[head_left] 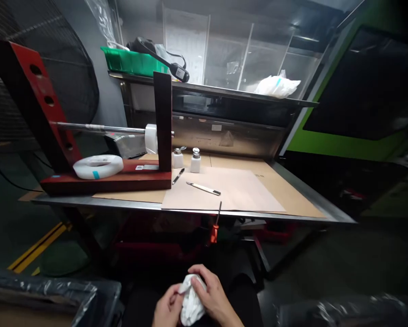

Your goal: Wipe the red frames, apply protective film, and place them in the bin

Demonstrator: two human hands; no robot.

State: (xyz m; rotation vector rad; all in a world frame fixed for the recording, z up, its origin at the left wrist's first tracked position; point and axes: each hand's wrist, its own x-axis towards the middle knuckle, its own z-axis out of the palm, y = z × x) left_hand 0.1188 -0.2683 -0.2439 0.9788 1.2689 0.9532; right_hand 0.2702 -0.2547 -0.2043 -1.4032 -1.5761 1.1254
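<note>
"Where's the white cloth (191, 309)?"

"Low down, in front of the table (135, 205). The left hand (169, 306) pinches its edge; the right hand (212, 293) curls round it, thumb pressing."

"How will it handle?"

"Light, soft, hardly breakable, I'd guess; grip it by a bunched fold."

The bare right hand (212, 290) partly hid the crumpled white wad (192, 309); the view's left edge cut off the round black wire-caged fan (66, 59).
</note>
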